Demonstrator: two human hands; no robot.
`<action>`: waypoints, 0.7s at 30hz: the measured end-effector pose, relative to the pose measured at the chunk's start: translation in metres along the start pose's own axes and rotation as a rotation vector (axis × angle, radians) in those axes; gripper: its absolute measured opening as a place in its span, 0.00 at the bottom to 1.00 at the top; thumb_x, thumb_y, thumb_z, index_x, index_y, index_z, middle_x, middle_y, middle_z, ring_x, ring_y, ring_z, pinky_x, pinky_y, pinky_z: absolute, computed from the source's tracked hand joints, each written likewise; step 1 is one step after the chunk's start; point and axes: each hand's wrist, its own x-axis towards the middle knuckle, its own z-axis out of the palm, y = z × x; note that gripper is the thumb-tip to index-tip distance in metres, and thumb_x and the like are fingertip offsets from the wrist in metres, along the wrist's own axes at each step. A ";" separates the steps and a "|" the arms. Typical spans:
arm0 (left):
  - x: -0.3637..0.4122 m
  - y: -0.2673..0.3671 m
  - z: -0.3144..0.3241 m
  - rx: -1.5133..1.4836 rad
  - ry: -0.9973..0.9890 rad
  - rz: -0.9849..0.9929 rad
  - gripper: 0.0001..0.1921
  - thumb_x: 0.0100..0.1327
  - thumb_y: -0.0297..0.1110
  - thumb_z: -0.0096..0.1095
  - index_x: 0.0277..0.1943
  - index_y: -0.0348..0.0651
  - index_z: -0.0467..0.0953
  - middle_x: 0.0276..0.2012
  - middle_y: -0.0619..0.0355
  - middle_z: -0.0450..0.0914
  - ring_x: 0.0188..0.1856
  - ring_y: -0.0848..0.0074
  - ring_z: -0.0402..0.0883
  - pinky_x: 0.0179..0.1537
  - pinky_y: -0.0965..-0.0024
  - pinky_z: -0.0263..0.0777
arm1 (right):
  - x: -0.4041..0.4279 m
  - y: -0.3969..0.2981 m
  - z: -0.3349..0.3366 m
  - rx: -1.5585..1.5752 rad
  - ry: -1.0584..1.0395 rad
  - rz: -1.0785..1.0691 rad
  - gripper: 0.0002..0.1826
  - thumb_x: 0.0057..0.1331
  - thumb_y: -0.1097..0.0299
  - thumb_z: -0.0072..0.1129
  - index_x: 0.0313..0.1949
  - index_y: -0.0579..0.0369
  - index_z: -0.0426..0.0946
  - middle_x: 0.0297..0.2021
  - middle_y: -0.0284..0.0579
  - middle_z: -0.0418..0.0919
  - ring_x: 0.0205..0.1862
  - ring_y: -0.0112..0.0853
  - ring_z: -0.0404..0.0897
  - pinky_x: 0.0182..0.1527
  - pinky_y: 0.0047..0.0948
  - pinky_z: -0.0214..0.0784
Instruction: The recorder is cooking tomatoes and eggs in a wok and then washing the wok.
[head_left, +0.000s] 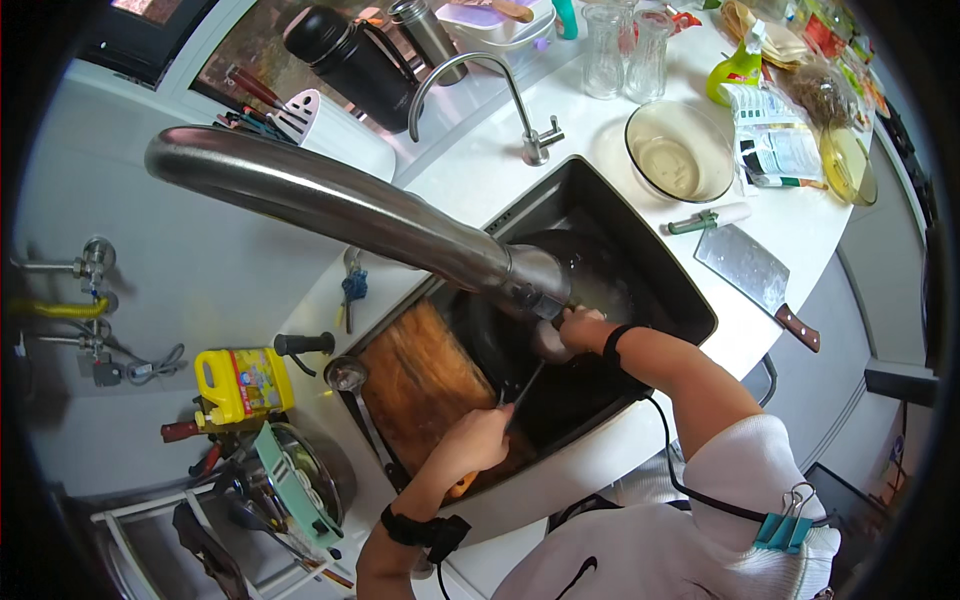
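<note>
My left hand is closed around the handle of a long metal utensil, which looks like a ladle or spatula. An orange-brown handle end pokes out below that hand. The rounded head lies under my right hand, whose fingers are curled against it beneath the faucet spout. The spout partly hides these fingers, so anything else in them cannot be seen. Both hands are over a dark sink. A dark wok with water in it sits inside, and a wooden cutting board leans at the left.
A second ladle rests at the sink's left edge. Right of the sink are a cleaver, a peeler and a glass bowl. Behind stand a small tap and a black thermos jug. A yellow jug stands left.
</note>
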 end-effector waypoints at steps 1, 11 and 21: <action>0.000 -0.002 0.001 -0.028 0.008 -0.006 0.27 0.55 0.27 0.53 0.59 0.30 0.64 0.38 0.36 0.77 0.42 0.51 0.78 0.44 0.57 0.71 | -0.001 -0.004 0.000 -0.002 -0.002 -0.005 0.36 0.55 0.65 0.62 0.63 0.43 0.59 0.63 0.45 0.57 0.63 0.46 0.61 0.50 0.55 0.66; 0.006 0.001 0.014 0.058 0.026 -0.068 0.27 0.55 0.26 0.52 0.60 0.33 0.63 0.38 0.37 0.77 0.42 0.50 0.77 0.44 0.56 0.71 | 0.025 -0.012 0.016 0.083 0.001 -0.124 0.42 0.56 0.65 0.58 0.68 0.46 0.47 0.63 0.47 0.57 0.61 0.47 0.63 0.54 0.45 0.64; 0.003 -0.005 0.011 0.006 0.039 -0.053 0.26 0.56 0.27 0.51 0.59 0.34 0.64 0.35 0.37 0.78 0.41 0.50 0.78 0.43 0.56 0.71 | -0.022 -0.031 0.005 -0.135 -0.118 -0.362 0.25 0.60 0.58 0.51 0.58 0.48 0.67 0.60 0.49 0.59 0.60 0.49 0.62 0.59 0.44 0.59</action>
